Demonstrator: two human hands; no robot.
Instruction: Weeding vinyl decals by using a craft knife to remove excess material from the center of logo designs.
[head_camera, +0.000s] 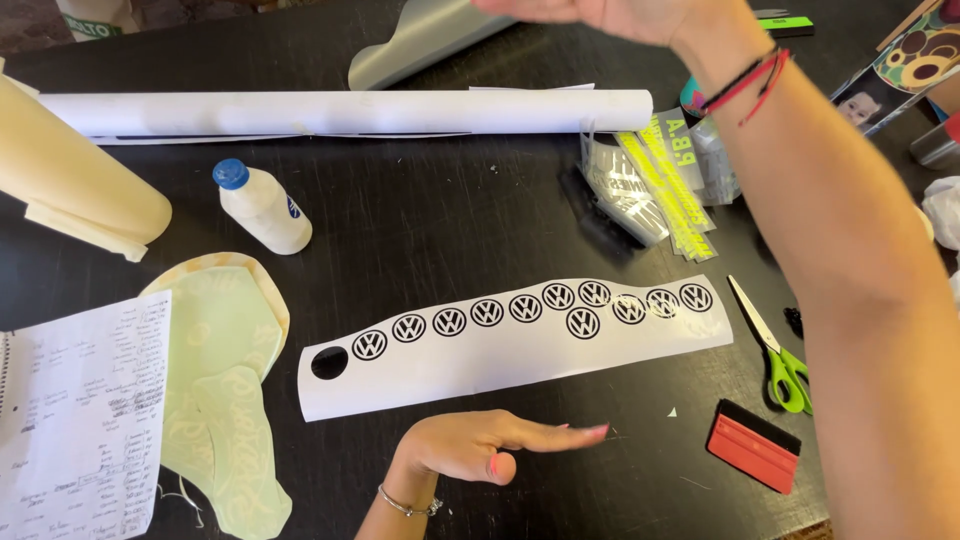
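My left hand (480, 448) lies flat on its edge on the black table (450, 220), fingers straight and pointing right, holding nothing. It sits just below a long white backing strip (500, 365) that carries a row of round black-and-white emblem stickers. My right arm stretches from the lower right corner up across the table. My right hand (610, 15) is at the top edge, stretched out above a white paper roll (340, 110) and near a silver sheet (420, 40); it is partly cut off by the frame.
Green-handled scissors (775, 350) and a red squeegee (752, 447) lie right of the strip. A white bottle with a blue cap (265, 210), a cream roll (70, 180), pale green vinyl (225, 400) and a handwritten sheet (80, 420) fill the left. Clear strips with yellow lettering (660, 180) lie under my right arm.
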